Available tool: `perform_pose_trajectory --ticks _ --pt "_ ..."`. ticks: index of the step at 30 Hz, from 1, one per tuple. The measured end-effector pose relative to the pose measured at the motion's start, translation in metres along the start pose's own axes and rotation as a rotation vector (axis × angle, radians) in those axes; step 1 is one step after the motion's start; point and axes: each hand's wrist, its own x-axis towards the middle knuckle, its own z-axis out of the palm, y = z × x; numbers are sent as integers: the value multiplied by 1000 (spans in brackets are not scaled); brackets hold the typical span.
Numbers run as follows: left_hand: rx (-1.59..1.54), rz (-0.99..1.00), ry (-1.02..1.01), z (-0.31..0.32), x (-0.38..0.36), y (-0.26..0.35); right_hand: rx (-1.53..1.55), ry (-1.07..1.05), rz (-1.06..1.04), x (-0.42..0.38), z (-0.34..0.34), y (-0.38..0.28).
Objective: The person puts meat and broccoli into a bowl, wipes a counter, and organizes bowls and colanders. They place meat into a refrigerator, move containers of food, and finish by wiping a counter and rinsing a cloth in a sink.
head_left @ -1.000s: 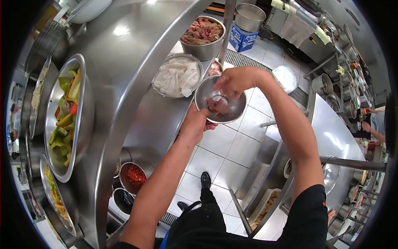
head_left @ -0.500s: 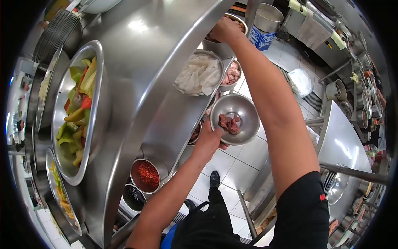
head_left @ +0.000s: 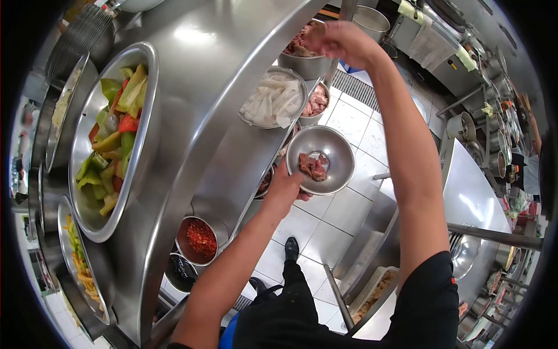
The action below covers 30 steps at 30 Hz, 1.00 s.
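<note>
My left hand grips the rim of a steel bowl, thumb inside and fingers underneath. A small clump of raw red meat lies in that bowl. My right hand is raised beside a deep steel pot of raw meat. Its fingers are bent and smeared by motion, so I cannot make out whether they hold anything. Near the pot stand a bowl of pale white slices and a container of pinkish meat pieces.
A steel counter runs along the left, bearing a large bowl of cut peppers. Below it stand a pot of red chili flakes and a pot of dark liquid. On the right are a steel table and a metal rail.
My right hand has come out of the meat pot and moved right. My left hand still holds the bowl, which appears slightly lower and further left.
</note>
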Motion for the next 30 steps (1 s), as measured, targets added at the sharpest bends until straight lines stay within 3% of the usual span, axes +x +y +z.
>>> perform_pose_trajectory --ticks 1,3,5,6,9,11,12,14,15,17,18,20,24,26,27,29,30 --pt "-18 18 -7 0 1 1 -94 -246 47 -16 3 -2" --pt "-36 33 -35 0 0 3 -358 -332 246 -57 23 2" --pt "-51 53 -37 -4 4 0 -492 -567 461 -89 52 4" --pt "-62 68 -35 -4 4 0 -561 -525 576 -93 54 18" --pt "-57 74 -32 -5 5 1 -589 -439 466 -92 37 28" --pt "-50 70 -27 -7 3 3 -392 -212 342 -83 26 31" --pt "-44 67 -26 -7 2 3 -391 -212 340 -76 20 32" --pt "-29 70 -30 -10 3 3 -589 100 94 -56 9 31" --pt "-15 65 -37 -11 2 1 -588 99 91 -43 5 31" --pt "-13 55 -24 -9 -3 1 -1231 553 -291 -15 -3 31" --pt "-11 45 -12 -9 -5 0 -1226 552 -290 -1 -3 30" --pt "-8 34 -22 -12 -6 -6 -1451 563 -27 25 0 24" --pt "-25 26 -15 -15 -13 -15 -1598 422 -1 65 -12 51" --pt "-37 11 -38 -20 -17 -17 -1666 434 -122 90 -32 72" --pt "-42 17 -26 -23 -17 -21 -1667 430 -125 84 -25 62" --pt "-49 28 -11 -26 -19 -23 -1235 466 48 63 -5 29" --pt "-42 18 2 -26 -20 -22 -1237 465 46 70 -14 34"
